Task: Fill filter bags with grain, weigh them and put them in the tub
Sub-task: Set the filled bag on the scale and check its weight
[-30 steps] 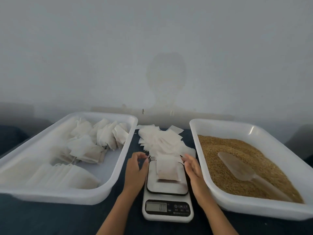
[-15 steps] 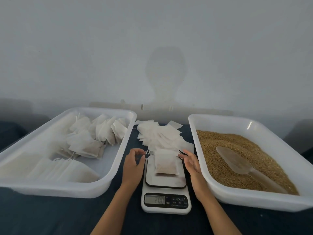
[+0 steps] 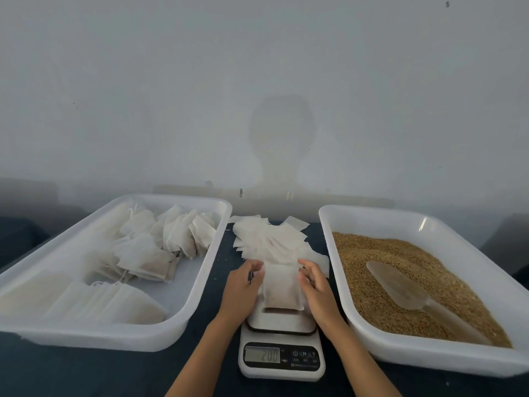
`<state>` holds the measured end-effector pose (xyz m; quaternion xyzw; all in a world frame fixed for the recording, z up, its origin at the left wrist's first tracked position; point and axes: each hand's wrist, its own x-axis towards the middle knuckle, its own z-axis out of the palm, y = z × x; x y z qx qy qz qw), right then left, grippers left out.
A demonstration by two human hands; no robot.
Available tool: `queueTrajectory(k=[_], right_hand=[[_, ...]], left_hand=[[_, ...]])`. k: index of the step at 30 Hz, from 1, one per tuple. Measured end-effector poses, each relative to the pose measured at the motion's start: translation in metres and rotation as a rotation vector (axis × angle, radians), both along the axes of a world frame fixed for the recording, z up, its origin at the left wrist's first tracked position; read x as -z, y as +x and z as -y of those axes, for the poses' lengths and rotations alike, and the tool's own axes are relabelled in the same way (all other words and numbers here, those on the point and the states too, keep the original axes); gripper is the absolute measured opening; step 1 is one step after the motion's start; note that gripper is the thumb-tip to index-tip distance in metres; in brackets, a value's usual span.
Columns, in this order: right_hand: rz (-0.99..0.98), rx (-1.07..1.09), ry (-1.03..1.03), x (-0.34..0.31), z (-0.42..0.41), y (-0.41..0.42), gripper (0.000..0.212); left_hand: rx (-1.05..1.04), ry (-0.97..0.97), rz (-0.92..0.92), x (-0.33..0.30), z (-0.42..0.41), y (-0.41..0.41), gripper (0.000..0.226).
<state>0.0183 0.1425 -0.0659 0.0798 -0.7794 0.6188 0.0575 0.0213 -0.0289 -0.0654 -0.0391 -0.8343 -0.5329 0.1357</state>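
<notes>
The filled bag (image 3: 282,287) sits on the scale (image 3: 282,351), near the middle of the dark tabletop (image 3: 220,253), with both hands at its sides. The left hand (image 3: 242,287) has its fingers (image 3: 254,266) curled in at the bag's far left corner, and looks to be pinching it or its string. The right hand (image 3: 316,290) touches the right edge with loosely bent fingers; whether it has a real hold I cannot tell. The bag's near edge seems to stand just off the platform, so it may already be coming up. The display reads something like 200.

I'd judge the bag light and soft: thin filter paper with loose grain slumped toward its near end, where the colour is darker. It will sag and shift its weight if taken by one corner, and the paper could tear if pulled hard. The best hold looks like the far, flatter end, with a second hand under or beside the full part.

The tub (image 3: 200,282) on the left holds more filled bags (image 3: 160,253) and a stack of flat ones. Empty bags (image 3: 272,242) lie fanned out beyond the scale. On the right, a tray (image 3: 372,219) holds the grain (image 3: 372,270), with a clear scoop (image 3: 400,290) lying in it.
</notes>
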Motion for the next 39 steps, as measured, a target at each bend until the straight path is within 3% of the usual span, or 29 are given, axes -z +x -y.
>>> queueTrajectory(k=[5,10,17,22,29,34,36,39], right_hand=[[-0.061,0.115,0.051,-0.016,0.015,-0.013,0.025],[-0.189,0.119,0.208,-0.034,0.024,-0.006,0.016],[-0.386,0.170,0.269,-0.072,0.023,0.021,0.019],[-0.549,0.247,0.311,-0.121,0.004,0.035,0.023],[-0.425,0.246,0.393,-0.157,-0.068,0.037,0.017],[-0.244,0.184,0.376,-0.133,-0.123,0.038,0.022],[-0.181,0.157,0.425,-0.120,-0.141,0.036,0.021],[-0.083,0.175,0.504,-0.103,-0.169,0.031,0.017]], left_hand=[[0.068,-0.099,0.078,-0.022,-0.011,-0.015,0.012],[0.065,-0.169,0.015,-0.032,-0.010,-0.013,0.008],[0.063,-0.256,-0.374,-0.072,-0.018,0.006,0.019],[0.203,-0.026,-0.393,-0.117,-0.043,0.004,0.021],[0.263,-0.073,-0.537,-0.137,-0.108,-0.006,0.009],[0.362,-0.574,-0.848,-0.121,-0.150,-0.004,0.010],[0.465,-0.602,-0.794,-0.115,-0.162,-0.005,0.010],[0.501,-0.657,-0.571,-0.104,-0.175,-0.009,0.010]])
